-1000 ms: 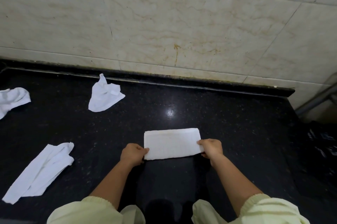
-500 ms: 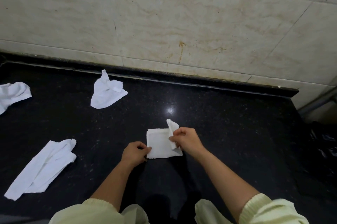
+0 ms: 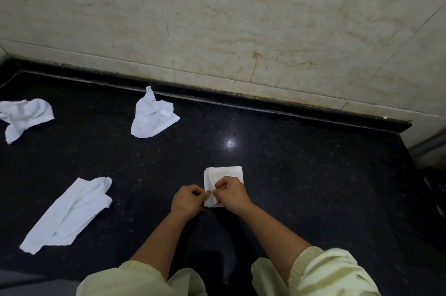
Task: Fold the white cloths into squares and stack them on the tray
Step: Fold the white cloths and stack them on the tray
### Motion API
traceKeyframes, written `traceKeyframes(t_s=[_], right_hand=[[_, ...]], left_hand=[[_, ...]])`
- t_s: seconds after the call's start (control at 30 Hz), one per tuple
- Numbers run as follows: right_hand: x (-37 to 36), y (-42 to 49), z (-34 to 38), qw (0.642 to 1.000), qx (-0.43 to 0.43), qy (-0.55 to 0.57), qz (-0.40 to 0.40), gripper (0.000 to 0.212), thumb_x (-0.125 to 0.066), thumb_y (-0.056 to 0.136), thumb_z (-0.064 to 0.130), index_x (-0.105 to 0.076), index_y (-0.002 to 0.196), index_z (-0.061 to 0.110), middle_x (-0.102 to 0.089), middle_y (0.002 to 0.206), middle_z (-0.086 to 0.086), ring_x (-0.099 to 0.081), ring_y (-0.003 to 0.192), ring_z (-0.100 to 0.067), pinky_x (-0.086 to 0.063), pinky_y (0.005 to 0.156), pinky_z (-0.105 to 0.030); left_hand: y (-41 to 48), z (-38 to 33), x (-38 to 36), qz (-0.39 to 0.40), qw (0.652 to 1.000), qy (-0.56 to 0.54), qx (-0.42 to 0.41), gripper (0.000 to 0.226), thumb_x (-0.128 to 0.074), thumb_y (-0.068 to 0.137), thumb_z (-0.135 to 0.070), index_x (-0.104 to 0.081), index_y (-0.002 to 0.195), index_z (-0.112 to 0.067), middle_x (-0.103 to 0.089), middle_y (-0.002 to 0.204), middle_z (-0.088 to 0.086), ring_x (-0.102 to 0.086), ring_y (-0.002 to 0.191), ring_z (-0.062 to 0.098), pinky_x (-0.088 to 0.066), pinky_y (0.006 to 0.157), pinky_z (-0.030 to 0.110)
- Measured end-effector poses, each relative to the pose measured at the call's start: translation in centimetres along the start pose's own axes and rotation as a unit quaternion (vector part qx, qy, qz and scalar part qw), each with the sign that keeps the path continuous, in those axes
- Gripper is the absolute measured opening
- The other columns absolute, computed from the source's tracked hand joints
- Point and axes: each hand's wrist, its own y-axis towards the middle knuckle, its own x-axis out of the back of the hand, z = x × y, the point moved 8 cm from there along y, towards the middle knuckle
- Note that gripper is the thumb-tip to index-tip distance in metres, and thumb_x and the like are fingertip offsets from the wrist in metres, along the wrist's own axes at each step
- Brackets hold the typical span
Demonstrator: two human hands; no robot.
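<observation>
Obs: folded white cloth [image 3: 225, 172] is lying as a small near-square on the black tabletop [image 3: 301, 175], close in front of the person. Both hands are meeting at its near-left edge. The left hand [image 3: 187, 201] is pinching that edge with curled fingers. The right hand [image 3: 231, 193] is lying over the cloth's near half, thumb and fingertips pinching the same edge. Three unfolded pieces are sitting well apart to the left: long flattened cloth [image 3: 70, 211] nearest, crumpled cloth [image 3: 152, 117] by the tiled wall [image 3: 241, 18], bunched cloth [image 3: 24, 114] at the far-left margin.
</observation>
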Motion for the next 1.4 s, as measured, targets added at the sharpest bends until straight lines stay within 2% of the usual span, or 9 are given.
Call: traceKeyframes(t_s=[0.23,0.4,0.53,0.67,0.77,0.93,1.1,1.23,1.4], right_hand=[[-0.4,-0.2,-0.2,1.000,0.011,0.011,0.025,0.018,-0.058,0.087,0.014,-0.073,0.096,0.009,-0.071,0.096,-0.004,-0.067,0.094,-0.021,-0.057,0.085,-0.037],[2.1,0.1,-0.6,0.999,0.009,0.034,0.001,0.017,-0.058,0.087,0.008,-0.074,0.093,0.007,-0.070,0.090,-0.003,-0.065,0.074,-0.013,-0.053,0.066,-0.021],[6.0,0.4,-2.4,0.994,-0.013,0.077,-0.071,0.014,-0.059,0.084,0.002,-0.071,0.080,0.009,-0.070,0.084,-0.007,-0.062,0.065,-0.013,-0.055,0.068,-0.028],[6.0,-0.3,-3.6,0.992,-0.047,0.118,-0.001,0.017,-0.057,0.087,0.000,-0.069,0.096,0.008,-0.066,0.082,-0.004,-0.060,0.063,-0.011,-0.044,0.048,-0.017],[5.3,-0.6,-4.2,0.987,-0.076,0.139,0.036,0.026,-0.055,0.090,0.005,-0.066,0.112,0.014,-0.066,0.089,0.002,-0.059,0.065,-0.007,-0.040,0.052,-0.019],[6.2,-0.1,-5.1,0.968,-0.093,0.230,-0.031,0.029,-0.056,0.087,0.003,-0.069,0.110,0.014,-0.070,0.086,-0.002,-0.061,0.070,-0.011,-0.042,0.057,-0.022],[5.4,0.6,-4.5,0.921,-0.096,0.378,-0.002,0.032,-0.055,0.087,-0.008,-0.065,0.112,0.009,-0.069,0.111,-0.010,-0.065,0.099,-0.019,-0.053,0.071,-0.028],[4.7,1.2,-4.3,0.891,-0.100,0.442,0.018,0.039,-0.053,0.089,-0.012,-0.058,0.121,0.009,-0.064,0.119,-0.009,-0.059,0.115,-0.022,-0.053,0.082,-0.031],[6.2,1.1,-4.9,0.895,-0.111,0.429,-0.053,0.029,-0.050,0.089,-0.012,-0.063,0.109,0.005,-0.067,0.104,-0.012,-0.063,0.102,-0.024,-0.053,0.082,-0.033]], left_hand=[[0.1,0.3,0.2,0.007,1.000,-0.028,0.006,0.018,-0.060,0.093,-0.021,-0.066,0.077,-0.014,-0.068,0.071,0.007,-0.066,0.059,0.021,-0.058,0.067,0.034],[-0.1,0.5,0.4,0.012,0.997,-0.060,0.054,0.032,-0.049,0.099,-0.027,-0.066,0.091,-0.001,-0.066,0.069,0.008,-0.064,0.056,0.019,-0.050,0.049,0.025],[-0.2,-0.5,1.1,-0.036,0.998,0.042,-0.002,0.036,-0.057,0.091,-0.043,-0.062,0.082,-0.009,-0.069,0.073,0.006,-0.066,0.065,0.020,-0.057,0.065,0.035],[-0.7,-1.5,0.6,-0.041,0.989,0.143,-0.022,0.033,-0.072,0.080,-0.044,-0.058,0.085,-0.014,-0.063,0.081,-0.002,-0.057,0.070,0.010,-0.039,0.053,0.019],[-0.6,-2.1,0.3,-0.036,0.984,0.173,-0.021,0.027,-0.076,0.078,-0.033,-0.058,0.086,-0.015,-0.060,0.086,-0.004,-0.054,0.074,0.009,-0.035,0.052,0.016],[-0.6,-2.7,0.3,-0.036,0.983,0.178,-0.004,0.021,-0.078,0.076,-0.024,-0.063,0.086,-0.012,-0.062,0.085,-0.002,-0.058,0.077,0.012,-0.044,0.064,0.022],[-0.9,-2.9,0.0,-0.032,0.987,0.156,0.015,0.032,-0.077,0.076,-0.024,-0.047,0.068,-0.019,-0.052,0.070,-0.006,-0.055,0.074,0.013,-0.044,0.062,0.023],[-0.9,-2.9,-0.1,-0.028,0.988,0.149,0.034,0.029,-0.080,0.073,-0.022,-0.052,0.066,-0.015,-0.058,0.072,-0.002,-0.060,0.075,0.015,-0.049,0.069,0.027],[-0.6,-2.7,0.0,-0.019,0.989,0.138,0.046,0.032,-0.080,0.072,-0.019,-0.053,0.055,-0.015,-0.058,0.064,-0.001,-0.059,0.067,0.015,-0.048,0.063,0.026]])
